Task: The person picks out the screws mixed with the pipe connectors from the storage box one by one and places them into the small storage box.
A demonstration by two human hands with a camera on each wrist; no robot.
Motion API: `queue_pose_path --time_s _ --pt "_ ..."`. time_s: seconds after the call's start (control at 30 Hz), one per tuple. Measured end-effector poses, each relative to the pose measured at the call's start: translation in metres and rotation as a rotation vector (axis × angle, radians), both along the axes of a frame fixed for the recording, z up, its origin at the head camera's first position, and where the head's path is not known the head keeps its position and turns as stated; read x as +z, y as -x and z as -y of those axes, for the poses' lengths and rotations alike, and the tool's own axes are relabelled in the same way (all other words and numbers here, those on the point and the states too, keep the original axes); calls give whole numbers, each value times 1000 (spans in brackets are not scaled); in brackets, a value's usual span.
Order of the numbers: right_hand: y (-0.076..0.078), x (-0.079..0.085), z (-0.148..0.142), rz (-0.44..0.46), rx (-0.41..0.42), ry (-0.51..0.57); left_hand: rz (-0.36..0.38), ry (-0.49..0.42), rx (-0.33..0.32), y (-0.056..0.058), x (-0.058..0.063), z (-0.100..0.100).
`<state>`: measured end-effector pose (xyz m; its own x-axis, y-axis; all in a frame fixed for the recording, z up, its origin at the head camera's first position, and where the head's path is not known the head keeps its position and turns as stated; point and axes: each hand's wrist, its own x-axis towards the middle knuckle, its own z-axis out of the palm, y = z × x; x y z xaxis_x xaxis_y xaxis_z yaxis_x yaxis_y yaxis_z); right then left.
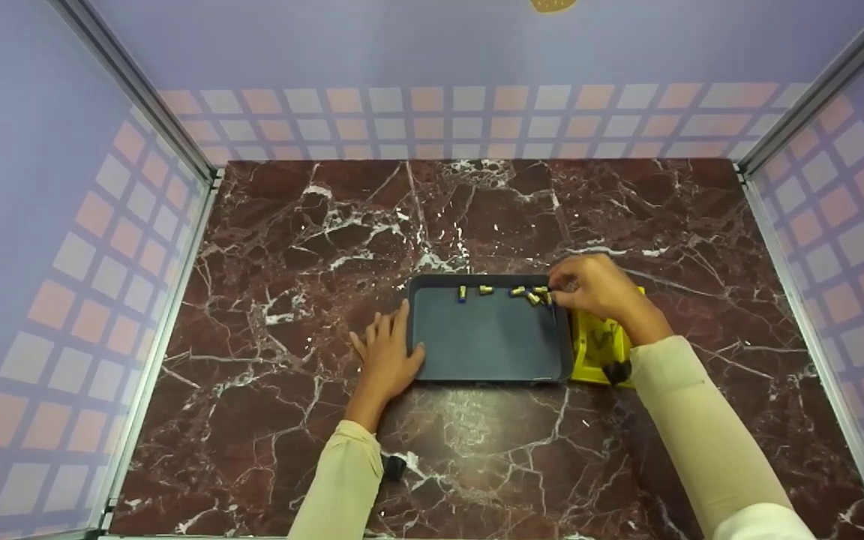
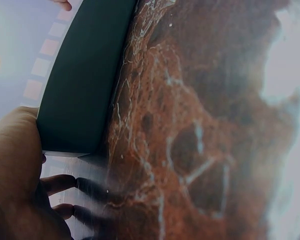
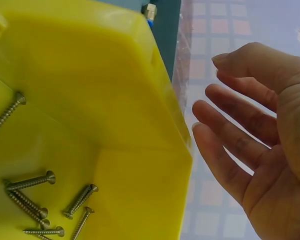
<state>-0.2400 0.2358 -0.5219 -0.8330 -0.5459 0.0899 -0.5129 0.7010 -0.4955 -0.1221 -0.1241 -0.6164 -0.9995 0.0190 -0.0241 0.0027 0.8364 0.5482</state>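
Observation:
A grey rectangular tray (image 1: pixel 488 337) lies on the table, with several small brass fittings with blue ends (image 1: pixel 485 289) along its far side, bunched towards the far right corner. My left hand (image 1: pixel 387 352) rests against the tray's left edge, its fingers spread and its thumb at the rim. Over the far right corner, beside the bunched fittings, is my right hand (image 1: pixel 601 289). Its fingers (image 3: pixel 235 135) are loosely bent, and nothing shows between them in the right wrist view. Beneath the right forearm stands a yellow bin (image 1: pixel 597 349), holding several screws (image 3: pixel 30 180).
The bin stands against the tray's right side. The dark red marble-patterned table (image 1: pixel 282 247) is enclosed by a back wall (image 1: pixel 469 45) and side walls, all with printed checks. Metal rails (image 1: pixel 154 337) run along the table's sides.

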Motion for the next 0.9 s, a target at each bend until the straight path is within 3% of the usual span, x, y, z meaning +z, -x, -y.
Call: queue_pose_path --time_s 0.27,0.67,0.9 --pt "11 -4 6 33 -51 -102 2 4 2 1 0 0" --pt "21 -7 9 -44 27 -146 -2 -8 5 0 2 -1" --pt "25 -14 10 -6 16 -175 3 -3 5 0 1 -1"
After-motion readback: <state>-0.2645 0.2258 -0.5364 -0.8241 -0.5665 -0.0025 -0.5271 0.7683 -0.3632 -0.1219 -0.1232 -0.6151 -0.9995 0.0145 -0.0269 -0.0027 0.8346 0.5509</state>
